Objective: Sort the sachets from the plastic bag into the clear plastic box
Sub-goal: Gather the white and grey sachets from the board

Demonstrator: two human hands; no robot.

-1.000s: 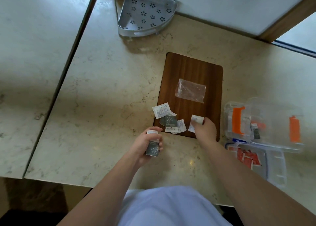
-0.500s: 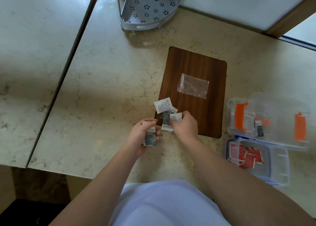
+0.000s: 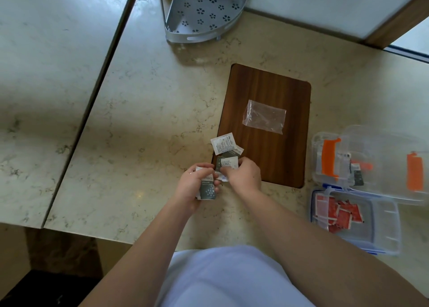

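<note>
Both hands now meet at the wooden board's (image 3: 267, 93) near corner: the right hand (image 3: 243, 177), earlier further right, pinches a white sachet (image 3: 229, 162); the left hand (image 3: 193, 187) grips grey sachets (image 3: 207, 190). A crinkled clear bag (image 3: 264, 116) lies flat on the board, boxes (image 3: 371, 223) right.

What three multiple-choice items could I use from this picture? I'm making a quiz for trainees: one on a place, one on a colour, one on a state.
1. Where does the plastic bag lie?
A. on the wooden board
B. in the grey rack
C. in the left hand

2. What colour are the sachets in the box with the blue rim?
A. green
B. red
C. yellow

3. What state is the plastic bag in?
A. full
B. empty and flat
C. knotted shut

Answers: 1 A, it rests on the board's middle. 2 B, red sachets fill that box's left part. 3 B, the wood shows through it.
</note>
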